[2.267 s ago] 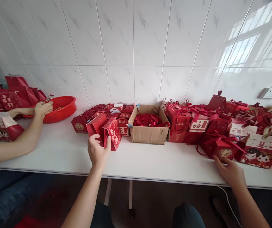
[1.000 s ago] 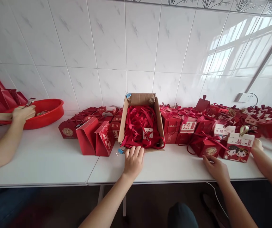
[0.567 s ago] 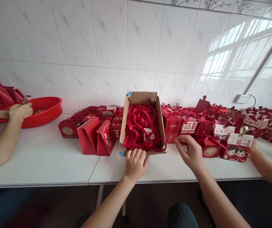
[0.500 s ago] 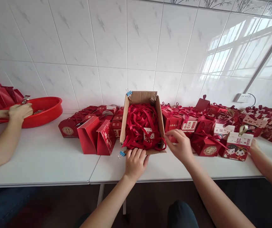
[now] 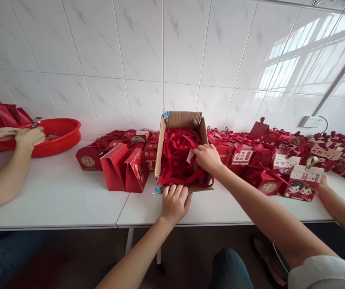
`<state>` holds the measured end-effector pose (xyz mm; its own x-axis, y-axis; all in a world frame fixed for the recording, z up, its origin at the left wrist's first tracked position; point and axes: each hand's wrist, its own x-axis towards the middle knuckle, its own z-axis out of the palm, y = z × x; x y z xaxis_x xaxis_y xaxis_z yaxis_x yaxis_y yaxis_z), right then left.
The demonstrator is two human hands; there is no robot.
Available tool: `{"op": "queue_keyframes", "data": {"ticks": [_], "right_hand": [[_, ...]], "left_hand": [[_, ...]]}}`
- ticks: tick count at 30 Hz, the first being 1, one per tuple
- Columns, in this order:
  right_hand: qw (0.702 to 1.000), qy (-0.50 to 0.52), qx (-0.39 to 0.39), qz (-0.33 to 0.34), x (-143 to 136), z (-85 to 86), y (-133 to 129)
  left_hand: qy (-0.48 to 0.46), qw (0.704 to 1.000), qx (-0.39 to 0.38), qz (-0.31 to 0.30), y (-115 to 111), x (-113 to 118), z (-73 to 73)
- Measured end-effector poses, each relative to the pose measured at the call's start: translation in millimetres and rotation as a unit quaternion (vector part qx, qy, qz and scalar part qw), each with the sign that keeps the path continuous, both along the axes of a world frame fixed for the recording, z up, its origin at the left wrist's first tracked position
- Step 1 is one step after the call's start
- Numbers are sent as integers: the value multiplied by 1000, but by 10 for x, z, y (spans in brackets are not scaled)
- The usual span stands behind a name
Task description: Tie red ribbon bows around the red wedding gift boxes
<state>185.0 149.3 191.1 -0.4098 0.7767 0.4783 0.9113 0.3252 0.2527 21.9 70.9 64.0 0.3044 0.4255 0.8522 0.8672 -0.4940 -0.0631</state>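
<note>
An open cardboard box (image 5: 159, 150) stands on the table's front half, filled with a tangle of dark red ribbons (image 5: 177, 154). My left hand (image 5: 174, 204) is closed over its near edge, fingers curled inside the rim. Above the ribbons on the box's right side, my right hand (image 5: 208, 159) pinches a small white paper tag (image 5: 190, 156); its printed face is mostly turned away. Blue binder clips (image 5: 158, 190) grip the box's left corners. Left of the box stand two open red gift boxes (image 5: 115, 166).
Closed red gift boxes with ribbon bows (image 5: 268, 180) crowd the right side. A red plastic basin (image 5: 67, 140) is at the left, where a co-worker's hands (image 5: 29, 135) hold a small packet. Another person's hand (image 5: 324, 182) is at far right. Behind is a tiled wall with a power strip (image 5: 312, 121).
My right hand has moved left from outside the box to over the ribbons and taken hold of the tag, tilting it. My left hand stays on the near edge.
</note>
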Motion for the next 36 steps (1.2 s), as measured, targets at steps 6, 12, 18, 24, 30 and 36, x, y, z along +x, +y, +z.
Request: {"op": "queue_keyframes", "data": {"ticks": [6,12,18,24,30,36], "right_hand": [[998,41,35,-41,84,156,16],[998,52,-12,17,-25,232,-103],[976,113,-182,31,-38,273,-146],[971,181,-152,36,11,293,-55],[894,432,-96,68,58,549,30],[650,711,-201,179,126,727,-15]], "left_hand": [[-8,1000,-6,-2,-9,8,2],[-3,1000,-19,10,-33,15,-19],[-5,1000,-24,9,-43,11,-7],[-23,1000,-21,-3,-8,15,1],[-28,999,-21,-4,4,22,-8],[-34,999,-17,-7,2,21,6]]}}
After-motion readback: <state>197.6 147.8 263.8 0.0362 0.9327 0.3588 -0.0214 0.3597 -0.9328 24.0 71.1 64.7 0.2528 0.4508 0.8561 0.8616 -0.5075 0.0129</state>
